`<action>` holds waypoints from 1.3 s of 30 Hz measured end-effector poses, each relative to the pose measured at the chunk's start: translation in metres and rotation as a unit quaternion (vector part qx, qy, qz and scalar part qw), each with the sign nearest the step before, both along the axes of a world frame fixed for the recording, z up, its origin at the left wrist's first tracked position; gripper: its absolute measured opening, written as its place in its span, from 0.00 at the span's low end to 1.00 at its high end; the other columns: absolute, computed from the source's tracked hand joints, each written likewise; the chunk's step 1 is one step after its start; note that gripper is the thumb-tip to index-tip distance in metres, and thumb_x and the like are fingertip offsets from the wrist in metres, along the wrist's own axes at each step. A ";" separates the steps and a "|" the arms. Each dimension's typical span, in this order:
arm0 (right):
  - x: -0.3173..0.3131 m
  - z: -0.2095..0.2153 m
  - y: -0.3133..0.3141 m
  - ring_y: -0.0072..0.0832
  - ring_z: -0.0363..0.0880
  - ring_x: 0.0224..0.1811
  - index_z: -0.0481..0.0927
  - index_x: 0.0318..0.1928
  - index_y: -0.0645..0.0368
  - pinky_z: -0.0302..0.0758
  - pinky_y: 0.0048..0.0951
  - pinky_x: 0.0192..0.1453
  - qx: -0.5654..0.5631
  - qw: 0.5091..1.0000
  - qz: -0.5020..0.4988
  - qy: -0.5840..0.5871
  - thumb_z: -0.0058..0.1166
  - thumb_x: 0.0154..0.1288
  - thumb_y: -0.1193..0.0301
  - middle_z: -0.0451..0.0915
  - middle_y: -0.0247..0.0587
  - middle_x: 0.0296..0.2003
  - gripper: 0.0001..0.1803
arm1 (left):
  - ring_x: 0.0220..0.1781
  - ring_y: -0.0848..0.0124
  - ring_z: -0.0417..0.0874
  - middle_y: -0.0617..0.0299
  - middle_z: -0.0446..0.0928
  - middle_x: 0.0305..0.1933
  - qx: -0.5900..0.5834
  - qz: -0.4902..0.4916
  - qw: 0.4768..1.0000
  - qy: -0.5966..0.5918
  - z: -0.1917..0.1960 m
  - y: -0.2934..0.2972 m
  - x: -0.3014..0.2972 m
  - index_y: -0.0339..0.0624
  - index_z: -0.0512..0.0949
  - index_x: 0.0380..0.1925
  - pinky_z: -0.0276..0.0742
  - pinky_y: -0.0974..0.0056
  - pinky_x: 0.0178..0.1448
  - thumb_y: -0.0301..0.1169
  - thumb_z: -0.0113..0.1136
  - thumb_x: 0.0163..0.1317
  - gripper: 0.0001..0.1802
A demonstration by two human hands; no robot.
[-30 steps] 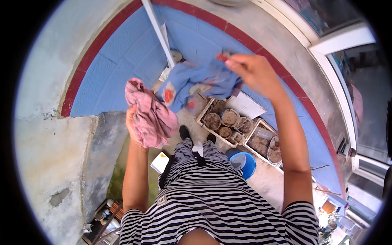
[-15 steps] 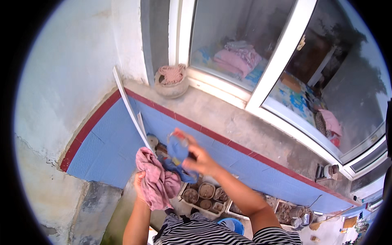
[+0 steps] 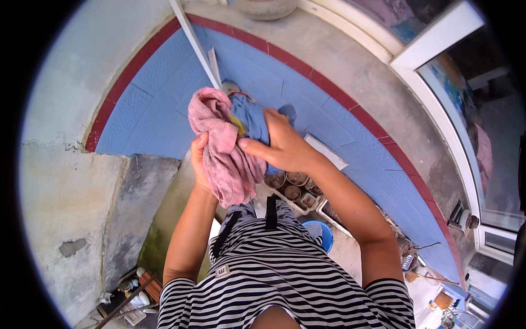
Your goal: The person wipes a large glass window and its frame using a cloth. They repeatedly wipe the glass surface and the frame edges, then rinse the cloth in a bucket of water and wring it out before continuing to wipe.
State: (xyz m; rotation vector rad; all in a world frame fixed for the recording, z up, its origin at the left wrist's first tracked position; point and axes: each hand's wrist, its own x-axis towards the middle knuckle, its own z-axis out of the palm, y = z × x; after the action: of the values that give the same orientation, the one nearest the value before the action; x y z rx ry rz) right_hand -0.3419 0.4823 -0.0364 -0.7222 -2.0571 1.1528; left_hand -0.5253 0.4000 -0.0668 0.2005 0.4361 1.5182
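A bunched pink cloth (image 3: 226, 159), like a towel, hangs in front of me in my left hand (image 3: 200, 167), whose fingers are closed round its left side. Against its right side lies a crumpled blue cloth (image 3: 253, 119) with a yellow patch and a thin red edge. My right hand (image 3: 287, 143) grips the blue cloth, fingers behind it and thumb pressed toward the pink one. The fingertips of both hands are partly hidden by the fabric. Both cloths are held in the air, touching each other.
Ahead runs a low blue tiled wall (image 3: 307, 101) with a dark red border, and a white strip (image 3: 196, 44) leans on it. Below stand trays of soil-filled pots (image 3: 292, 192) and a blue bucket (image 3: 327, 237). A concrete ledge (image 3: 350, 71) lies under the window.
The view has tilted down toward my body. My right hand, blurred and lifted with the blue cloth before, has come in beside the pink cloth; my left hand keeps its hold.
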 end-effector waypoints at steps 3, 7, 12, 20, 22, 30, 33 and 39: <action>-0.006 -0.022 0.017 0.41 0.65 0.69 0.86 0.52 0.54 0.54 0.48 0.75 0.042 0.990 0.067 -0.120 0.55 0.67 0.42 0.69 0.47 0.68 0.30 | 0.63 0.58 0.78 0.54 0.76 0.62 -0.015 0.056 0.998 -0.028 -0.017 -0.023 -0.021 0.42 0.70 0.64 0.73 0.53 0.69 0.45 0.55 0.63 0.31; 0.016 -0.090 0.057 0.29 0.79 0.51 0.83 0.42 0.59 0.75 0.34 0.58 -0.386 0.908 -0.072 0.147 0.51 0.75 0.53 0.81 0.40 0.53 0.21 | 0.59 0.58 0.81 0.54 0.78 0.59 -0.129 0.150 0.956 0.215 -0.041 -0.058 -0.068 0.41 0.73 0.60 0.77 0.54 0.65 0.44 0.52 0.67 0.26; 0.035 -0.262 0.022 0.16 0.75 0.30 0.79 0.41 0.53 0.71 0.20 0.33 -0.559 0.750 -0.350 0.056 0.58 0.71 0.55 0.80 0.29 0.33 0.14 | 0.56 0.58 0.83 0.55 0.81 0.55 -0.275 0.281 0.893 0.217 -0.122 -0.149 -0.156 0.41 0.75 0.56 0.79 0.54 0.63 0.45 0.53 0.67 0.24; 0.040 -0.544 -0.147 0.20 0.79 0.26 0.79 0.47 0.55 0.62 0.23 0.16 -0.742 0.481 -0.433 -0.175 0.51 0.76 0.60 0.84 0.37 0.36 0.13 | 0.60 0.59 0.78 0.56 0.78 0.59 -0.465 0.241 0.828 0.203 -0.185 -0.215 -0.182 0.41 0.75 0.58 0.72 0.55 0.66 0.55 0.52 0.64 0.33; 0.035 -0.590 -0.170 0.22 0.81 0.29 0.76 0.56 0.56 0.63 0.24 0.16 -0.753 0.427 -0.461 -0.194 0.49 0.77 0.58 0.84 0.43 0.44 0.17 | 0.61 0.58 0.78 0.56 0.78 0.61 -0.486 0.197 0.828 0.199 -0.197 -0.231 -0.182 0.41 0.74 0.61 0.71 0.54 0.68 0.56 0.52 0.63 0.35; 0.032 -0.673 -0.203 0.25 0.83 0.43 0.68 0.65 0.57 0.74 0.25 0.34 -0.780 0.422 -0.461 -0.016 0.44 0.80 0.58 0.81 0.39 0.54 0.22 | 0.62 0.56 0.77 0.56 0.78 0.61 -0.555 0.209 0.796 0.121 -0.240 -0.253 -0.168 0.41 0.73 0.63 0.69 0.53 0.69 0.56 0.55 0.62 0.37; 0.025 -0.673 -0.203 0.25 0.82 0.41 0.71 0.60 0.55 0.75 0.28 0.38 -0.762 0.399 -0.510 0.035 0.46 0.80 0.62 0.82 0.38 0.47 0.16 | 0.62 0.56 0.77 0.56 0.78 0.61 -0.561 0.213 0.791 0.115 -0.247 -0.254 -0.169 0.41 0.73 0.63 0.69 0.53 0.69 0.56 0.55 0.62 0.37; 0.011 -0.656 -0.186 0.21 0.77 0.30 0.76 0.45 0.55 0.74 0.24 0.33 -0.698 0.432 -0.566 0.074 0.49 0.73 0.71 0.81 0.37 0.34 0.05 | 0.62 0.56 0.77 0.56 0.78 0.61 -0.565 0.222 0.787 0.107 -0.249 -0.252 -0.169 0.41 0.73 0.63 0.70 0.53 0.69 0.56 0.55 0.62 0.37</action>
State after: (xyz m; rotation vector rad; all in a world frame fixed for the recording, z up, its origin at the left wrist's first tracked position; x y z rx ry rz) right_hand -0.3309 0.2965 -0.6928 -2.0708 0.4033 1.5531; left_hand -0.6938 0.1477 -0.3162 -0.7362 1.5834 1.4269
